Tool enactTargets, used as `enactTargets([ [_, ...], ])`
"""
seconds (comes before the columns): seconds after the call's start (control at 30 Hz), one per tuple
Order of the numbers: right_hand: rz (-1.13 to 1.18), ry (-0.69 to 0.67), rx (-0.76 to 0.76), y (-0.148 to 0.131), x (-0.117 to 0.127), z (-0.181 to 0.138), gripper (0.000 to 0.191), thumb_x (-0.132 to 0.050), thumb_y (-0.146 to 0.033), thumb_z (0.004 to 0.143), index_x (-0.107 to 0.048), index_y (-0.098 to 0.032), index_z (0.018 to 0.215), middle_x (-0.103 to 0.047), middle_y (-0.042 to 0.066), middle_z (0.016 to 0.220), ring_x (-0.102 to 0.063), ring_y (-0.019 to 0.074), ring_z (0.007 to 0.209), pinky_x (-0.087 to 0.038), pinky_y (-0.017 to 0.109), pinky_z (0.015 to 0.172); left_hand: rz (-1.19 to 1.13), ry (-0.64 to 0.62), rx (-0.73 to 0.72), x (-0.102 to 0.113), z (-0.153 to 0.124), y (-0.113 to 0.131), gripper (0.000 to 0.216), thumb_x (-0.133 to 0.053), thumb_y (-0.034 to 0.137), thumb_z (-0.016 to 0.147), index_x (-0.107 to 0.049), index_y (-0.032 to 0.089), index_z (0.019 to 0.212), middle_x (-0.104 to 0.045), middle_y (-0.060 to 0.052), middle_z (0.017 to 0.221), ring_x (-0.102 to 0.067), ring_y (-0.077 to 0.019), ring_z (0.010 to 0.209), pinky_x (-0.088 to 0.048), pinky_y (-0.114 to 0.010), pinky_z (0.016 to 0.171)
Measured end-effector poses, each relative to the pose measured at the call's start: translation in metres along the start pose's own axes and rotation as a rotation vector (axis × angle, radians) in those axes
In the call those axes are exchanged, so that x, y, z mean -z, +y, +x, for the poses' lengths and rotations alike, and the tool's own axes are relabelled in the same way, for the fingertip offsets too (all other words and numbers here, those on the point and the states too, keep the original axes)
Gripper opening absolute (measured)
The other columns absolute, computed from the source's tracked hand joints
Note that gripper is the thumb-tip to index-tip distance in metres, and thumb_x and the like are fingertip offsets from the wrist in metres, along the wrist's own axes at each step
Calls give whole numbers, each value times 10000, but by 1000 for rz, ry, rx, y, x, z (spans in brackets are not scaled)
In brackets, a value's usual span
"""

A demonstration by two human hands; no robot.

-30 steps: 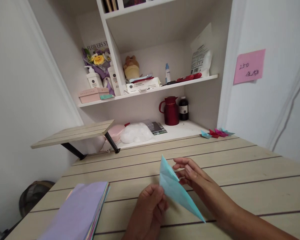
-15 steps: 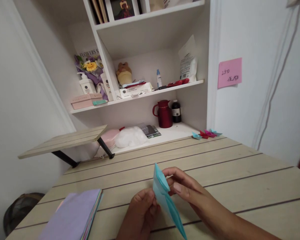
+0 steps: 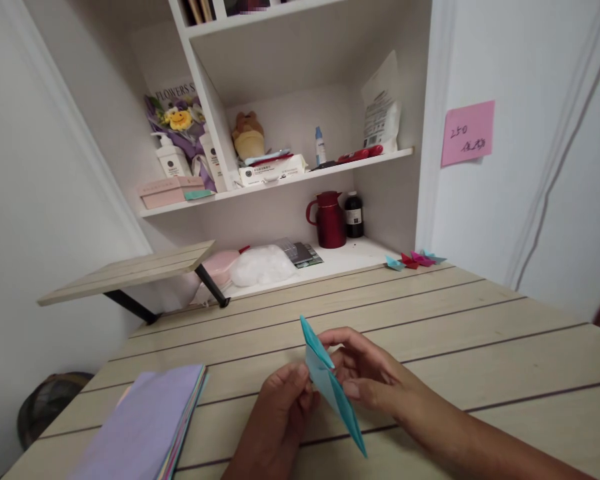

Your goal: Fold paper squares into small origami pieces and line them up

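Note:
A folded sheet of turquoise origami paper (image 3: 333,393) stands on edge between my hands, slanting down to the right, with two thick layered flaps along its upper side. My left hand (image 3: 286,400) pinches its left side between thumb and bent fingers. From the right, my right hand (image 3: 367,370) curves around it, index finger against the upper flap and thumb at the lower flap. Its other fingers are partly hidden behind the paper. To the left of my left hand lies a stack of coloured paper (image 3: 147,420) with a lilac sheet on top.
Several small folded paper pieces (image 3: 415,260) sit at the table's back right edge. A low wooden riser (image 3: 130,272) stands at the back left. Behind the table, a white shelf unit (image 3: 280,190) holds a red jug (image 3: 330,220), a dark bottle (image 3: 353,215) and a white plastic bag (image 3: 264,265).
The turquoise paper has turned slightly, and its upper flap looks narrower and flatter. My right thumb has moved down along the paper. The camera view has shifted a little.

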State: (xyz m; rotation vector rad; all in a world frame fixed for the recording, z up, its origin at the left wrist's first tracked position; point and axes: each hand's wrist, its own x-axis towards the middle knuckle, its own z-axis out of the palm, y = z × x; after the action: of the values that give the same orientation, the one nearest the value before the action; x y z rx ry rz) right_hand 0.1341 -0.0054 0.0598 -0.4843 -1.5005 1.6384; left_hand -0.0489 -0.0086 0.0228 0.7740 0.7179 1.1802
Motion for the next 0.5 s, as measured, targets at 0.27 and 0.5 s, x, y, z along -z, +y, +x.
enactTargets([
  [0.27, -102, 291, 36, 6, 8, 3, 352, -558, -415, 875, -530, -279, 1199, -610, 38, 1032, -537, 233, 989, -384, 399, 911, 152, 40, 6, 6, 7, -8, 372, -787, 423, 666, -581, 142, 536, -473, 32, 456, -412, -83, 499, -328, -223, 577],
  [0.5, -98, 299, 42, 1, 8, 2, 388, -610, -403, 835, -537, -292, 1199, -552, 22, 975, -515, 208, 921, -429, 345, 802, 234, 25, 1, 2, 6, -6, 374, -781, 438, 656, -590, 142, 531, -524, 19, 487, -391, -73, 480, -255, -226, 528],
])
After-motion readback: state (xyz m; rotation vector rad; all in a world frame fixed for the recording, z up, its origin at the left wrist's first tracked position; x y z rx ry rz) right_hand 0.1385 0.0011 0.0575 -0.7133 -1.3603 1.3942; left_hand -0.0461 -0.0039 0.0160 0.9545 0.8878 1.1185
